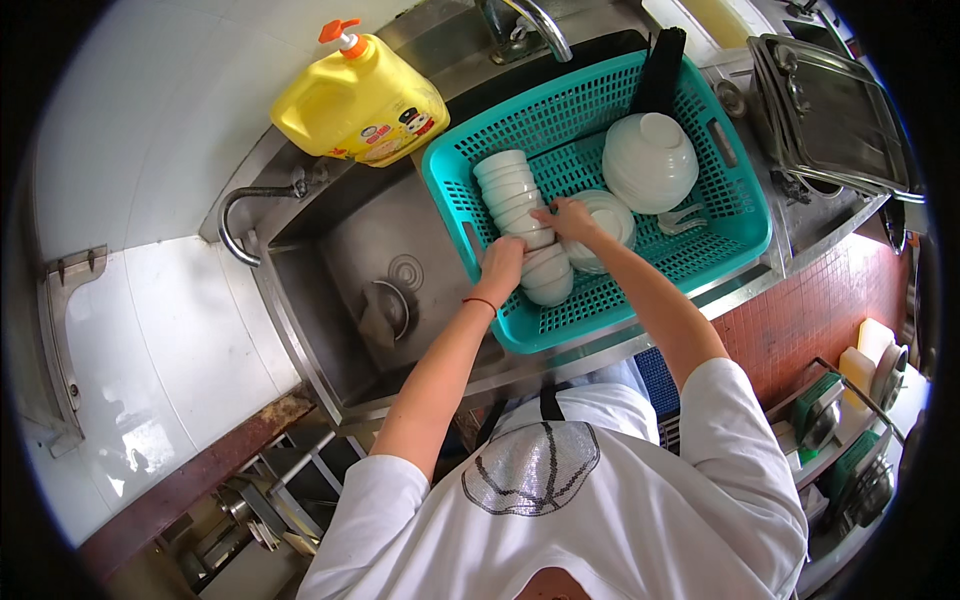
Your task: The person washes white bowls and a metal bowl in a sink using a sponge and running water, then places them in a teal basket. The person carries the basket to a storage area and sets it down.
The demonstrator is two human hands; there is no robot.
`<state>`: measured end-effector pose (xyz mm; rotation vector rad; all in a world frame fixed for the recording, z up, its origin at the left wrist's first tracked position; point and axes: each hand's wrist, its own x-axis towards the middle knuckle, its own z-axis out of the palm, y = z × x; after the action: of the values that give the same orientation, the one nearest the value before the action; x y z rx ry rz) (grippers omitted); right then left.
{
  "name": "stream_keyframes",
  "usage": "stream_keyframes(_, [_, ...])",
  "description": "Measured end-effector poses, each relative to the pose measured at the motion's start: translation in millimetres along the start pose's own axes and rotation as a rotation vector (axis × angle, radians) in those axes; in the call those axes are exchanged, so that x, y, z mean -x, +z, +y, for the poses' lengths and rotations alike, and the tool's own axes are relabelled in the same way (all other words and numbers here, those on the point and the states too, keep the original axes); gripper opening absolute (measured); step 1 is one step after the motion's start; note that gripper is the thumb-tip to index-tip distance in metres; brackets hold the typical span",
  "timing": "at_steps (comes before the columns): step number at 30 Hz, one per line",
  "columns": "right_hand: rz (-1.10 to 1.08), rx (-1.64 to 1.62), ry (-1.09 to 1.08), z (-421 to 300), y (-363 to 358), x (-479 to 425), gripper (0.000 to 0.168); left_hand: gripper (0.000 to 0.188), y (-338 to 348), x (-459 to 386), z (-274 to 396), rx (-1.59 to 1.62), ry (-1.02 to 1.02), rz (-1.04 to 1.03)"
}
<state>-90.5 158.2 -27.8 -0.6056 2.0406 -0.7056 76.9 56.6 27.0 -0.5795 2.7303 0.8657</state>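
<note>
A long nested stack of small white bowls [511,184] lies on its side in a turquoise plastic basket [577,324]. My left hand [502,266] grips the stack from its left side, near the middle. From the other side, my right hand [568,219] has its fingers on the same bowls. Several more white bowls [547,276] continue the row toward me. Under my right wrist is a pile of white plates [609,217], partly covered. Larger white bowls [651,161] are stacked upside down beyond it. White spoons [681,219] lie beside these.
A steel sink [352,232] at left holds a small metal bowl [391,307] with a cloth in it. Behind stand a yellow pump jug [367,101] and a faucet [544,26]. Black chopsticks [661,71] stand in the basket's far corner. Metal trays [832,112] lean at right.
</note>
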Motion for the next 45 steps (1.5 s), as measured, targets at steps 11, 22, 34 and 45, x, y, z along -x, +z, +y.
stream_keyframes(11, [-0.173, 0.113, -0.086, 0.8, -6.0, -11.8, 0.101, 0.013, 16.9, -10.0, -11.8, 0.18, -0.146, 0.009])
stream_keyframes(22, [-0.245, 0.083, -0.028, -6.4, -10.7, -18.5, 0.099, 0.035, 1.4, 5.1, 23.2, 0.084, -0.289, 0.236])
stream_keyframes(34, [-0.028, -0.349, -0.049, 4.0, 43.3, -47.0, 0.105, 0.065, 31.9, -0.3, 20.8, 0.255, -0.367, 0.239])
stream_keyframes(45, [0.161, -0.391, 0.017, -19.6, 47.2, -80.4, 0.102, 0.083, 0.2, 10.1, 58.0, -0.146, -0.107, 0.291])
